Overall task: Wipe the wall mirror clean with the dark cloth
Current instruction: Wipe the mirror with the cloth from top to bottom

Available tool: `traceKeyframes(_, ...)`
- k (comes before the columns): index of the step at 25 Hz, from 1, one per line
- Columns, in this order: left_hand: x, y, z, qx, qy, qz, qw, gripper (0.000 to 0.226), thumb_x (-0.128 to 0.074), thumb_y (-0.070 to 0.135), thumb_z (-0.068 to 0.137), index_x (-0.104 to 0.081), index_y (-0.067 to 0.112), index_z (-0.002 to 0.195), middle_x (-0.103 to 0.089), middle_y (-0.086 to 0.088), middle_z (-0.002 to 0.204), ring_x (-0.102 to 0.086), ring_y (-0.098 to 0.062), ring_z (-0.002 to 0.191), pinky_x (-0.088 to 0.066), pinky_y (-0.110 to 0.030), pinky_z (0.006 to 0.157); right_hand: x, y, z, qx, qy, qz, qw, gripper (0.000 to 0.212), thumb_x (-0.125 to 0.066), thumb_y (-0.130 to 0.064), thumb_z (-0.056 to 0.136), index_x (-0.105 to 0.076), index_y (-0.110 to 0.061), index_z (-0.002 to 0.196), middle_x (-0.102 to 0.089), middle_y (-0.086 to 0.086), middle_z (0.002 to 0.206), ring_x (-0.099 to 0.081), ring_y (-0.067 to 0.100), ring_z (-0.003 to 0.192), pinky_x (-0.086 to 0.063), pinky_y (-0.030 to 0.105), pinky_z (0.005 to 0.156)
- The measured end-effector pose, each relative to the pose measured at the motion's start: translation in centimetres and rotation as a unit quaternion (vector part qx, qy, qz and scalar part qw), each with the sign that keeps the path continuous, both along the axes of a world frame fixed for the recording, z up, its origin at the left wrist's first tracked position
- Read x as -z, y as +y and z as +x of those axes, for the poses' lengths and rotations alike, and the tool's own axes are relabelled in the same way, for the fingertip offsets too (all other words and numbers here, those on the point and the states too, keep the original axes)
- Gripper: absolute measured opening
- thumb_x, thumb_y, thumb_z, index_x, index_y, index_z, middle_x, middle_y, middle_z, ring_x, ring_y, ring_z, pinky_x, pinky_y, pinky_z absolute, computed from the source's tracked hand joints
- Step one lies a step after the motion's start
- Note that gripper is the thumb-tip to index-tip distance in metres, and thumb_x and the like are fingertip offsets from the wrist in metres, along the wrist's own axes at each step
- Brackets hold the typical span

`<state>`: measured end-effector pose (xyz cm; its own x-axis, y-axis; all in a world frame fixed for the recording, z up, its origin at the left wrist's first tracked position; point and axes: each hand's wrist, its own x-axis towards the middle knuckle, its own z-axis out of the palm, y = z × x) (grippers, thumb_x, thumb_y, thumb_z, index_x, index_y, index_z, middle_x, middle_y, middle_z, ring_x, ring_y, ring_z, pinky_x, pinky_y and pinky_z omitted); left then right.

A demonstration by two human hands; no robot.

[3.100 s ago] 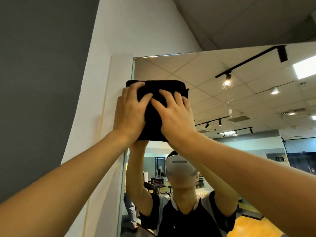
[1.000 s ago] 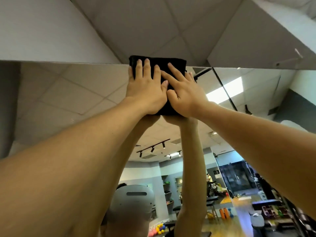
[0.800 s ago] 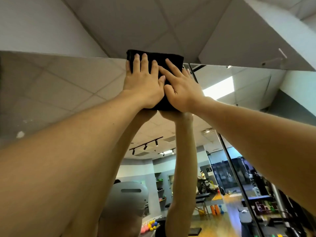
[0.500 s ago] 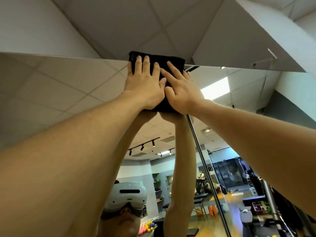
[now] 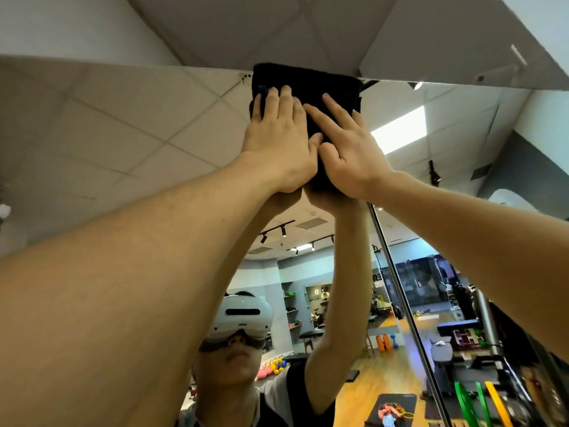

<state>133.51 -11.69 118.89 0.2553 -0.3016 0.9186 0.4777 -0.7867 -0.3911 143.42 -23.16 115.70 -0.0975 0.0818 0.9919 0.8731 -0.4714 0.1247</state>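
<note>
The folded dark cloth [image 5: 311, 83] lies flat against the wall mirror [image 5: 129, 140], right at the mirror's top edge under the ceiling. My left hand [image 5: 278, 140] presses on the cloth's left half with fingers spread upward. My right hand [image 5: 349, 152] presses on the right half, thumb touching the left hand. Both arms reach up overhead. The cloth's lower part is hidden behind my palms.
A vertical seam [image 5: 400, 300] between mirror panels runs down from under my right hand. A small dark mark [image 5: 245, 77] sits on the glass just left of the cloth. The white ceiling [image 5: 277, 29] meets the mirror's top edge. The glass reflects a gym room and the person.
Over three seconds both hands slid the cloth from the mirror's left edge rightward along the top. In the last half second the cloth stayed at the top edge, near the panel seam.
</note>
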Motion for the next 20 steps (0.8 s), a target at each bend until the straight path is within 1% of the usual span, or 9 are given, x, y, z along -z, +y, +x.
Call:
traceKeyframes(4, 2.5, 0.3, -0.5, -0.001, 0.016, 0.008, 1.0, 0.074, -0.024, 0.048, 0.104, -0.008, 0.001, 0.159, -0.006, -0.019, 0.167, -0.002, -0.034, 0.155, -0.004, -0.049, 0.127, 2.3, 0.3, -0.3, -0.019, 0.015, 0.0, 1.0, 0.069, -0.027, -0.045, 0.092, -0.029, -0.032, 0.16, -0.017, 0.001, 0.171, -0.014, 0.03, 0.155, -0.011, 0.048, 0.128)
traceKeyframes(6, 3.8, 0.3, -0.6, -0.004, 0.022, 0.01, 1.0, 0.074, -0.023, 0.048, 0.103, -0.008, 0.002, 0.159, -0.006, -0.019, 0.166, -0.002, -0.034, 0.154, -0.005, -0.05, 0.127, 3.4, 0.2, -0.6, -0.022, 0.02, 0.001, 1.0, 0.072, -0.026, -0.046, 0.09, -0.03, -0.032, 0.16, -0.018, 0.001, 0.17, -0.016, 0.03, 0.154, -0.012, 0.046, 0.128)
traceKeyframes(9, 6.2, 0.4, -0.8, -0.003, 0.028, 0.003, 1.0, 0.075, -0.022, 0.048, 0.103, -0.006, 0.001, 0.159, -0.005, -0.02, 0.166, -0.001, -0.035, 0.154, -0.005, -0.05, 0.126, 6.0, 0.4, -0.9, -0.015, 0.014, -0.001, 1.0, 0.072, -0.027, -0.044, 0.09, -0.031, -0.03, 0.16, -0.019, 0.002, 0.17, -0.016, 0.029, 0.155, -0.009, 0.043, 0.127)
traceKeyframes(12, 8.1, 0.5, -1.2, -0.014, 0.024, 0.001, 1.0, 0.074, -0.021, 0.047, 0.103, -0.006, -0.001, 0.158, -0.006, -0.021, 0.166, -0.002, -0.037, 0.154, -0.005, -0.051, 0.126, 7.5, 0.5, -0.7, -0.016, -0.006, -0.007, 1.0, 0.069, -0.03, -0.039, 0.091, -0.033, -0.025, 0.159, -0.021, 0.006, 0.169, -0.013, 0.023, 0.157, -0.005, 0.042, 0.129)
traceKeyframes(15, 8.2, 0.4, -1.7, -0.037, 0.03, 0.011, 0.999, 0.071, -0.021, 0.044, 0.105, -0.006, -0.002, 0.157, -0.008, -0.021, 0.165, -0.005, -0.038, 0.153, -0.006, -0.05, 0.126, 7.3, 0.8, -0.9, -0.003, -0.014, -0.002, 1.0, 0.068, -0.032, -0.038, 0.093, -0.031, -0.027, 0.16, -0.02, 0.006, 0.17, -0.012, 0.021, 0.158, -0.005, 0.045, 0.129)
traceKeyframes(18, 7.9, 1.7, -3.2, -0.053, 0.033, 0.012, 0.998, 0.07, -0.021, 0.043, 0.105, -0.005, -0.002, 0.158, -0.008, -0.021, 0.165, -0.005, -0.038, 0.153, -0.006, -0.05, 0.126, 7.1, 2.6, -2.1, -0.018, -0.035, 0.009, 0.999, 0.067, -0.033, -0.035, 0.093, -0.034, -0.023, 0.159, -0.024, 0.008, 0.168, -0.014, 0.017, 0.157, -0.002, 0.039, 0.129)
traceKeyframes(20, 7.8, 3.6, -4.5, -0.047, 0.028, 0.016, 0.998, 0.07, -0.021, 0.042, 0.105, -0.006, -0.001, 0.158, -0.008, -0.021, 0.164, -0.005, -0.038, 0.153, -0.007, -0.05, 0.126, 7.0, 4.3, -3.6, -0.028, -0.05, 0.017, 0.998, 0.068, -0.033, -0.035, 0.092, -0.035, -0.021, 0.159, -0.026, 0.009, 0.167, -0.015, 0.017, 0.156, -0.003, 0.042, 0.129)
